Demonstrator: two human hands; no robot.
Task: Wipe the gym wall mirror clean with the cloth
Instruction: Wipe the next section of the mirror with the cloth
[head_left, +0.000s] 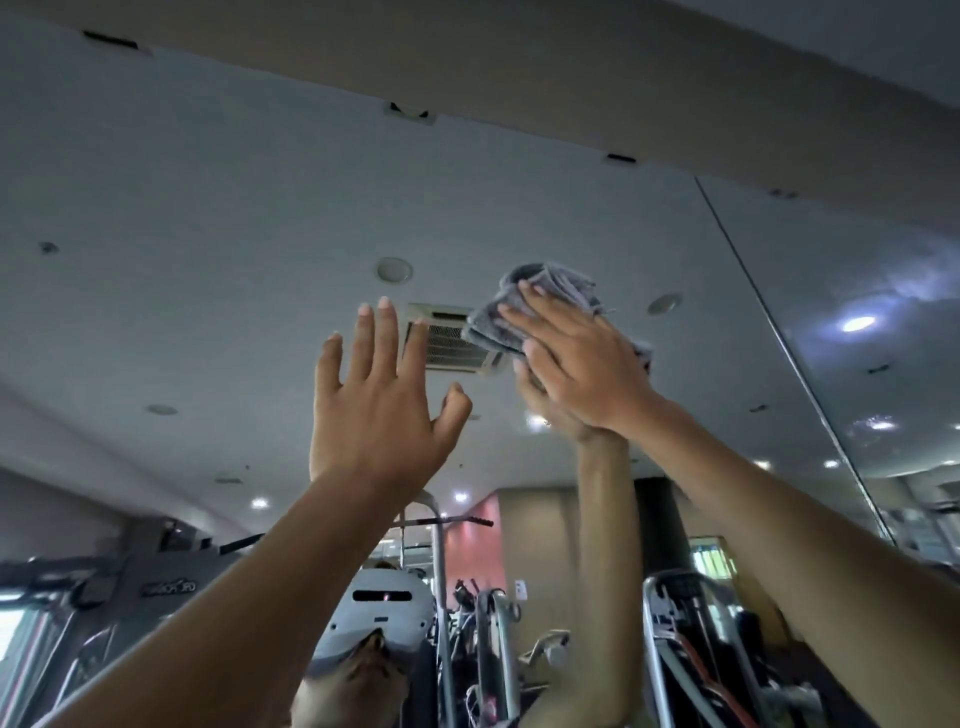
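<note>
Pressing the bunched grey cloth (540, 291) against the mirror (234, 182) with the right hand (576, 364), fingers straight and close together on top of it, high up toward the mirror's top edge and left of the seam (779, 332); using a flat palm, likely to spread the push across the glass at full reach. Holding the left hand (374, 410) up just beside the cloth, fingers spread and gripping nothing, perhaps to steady against the glass, though cannot tell whether touching it. Judging by the height, working the upper band, with the lower glass probably left to do.
</note>
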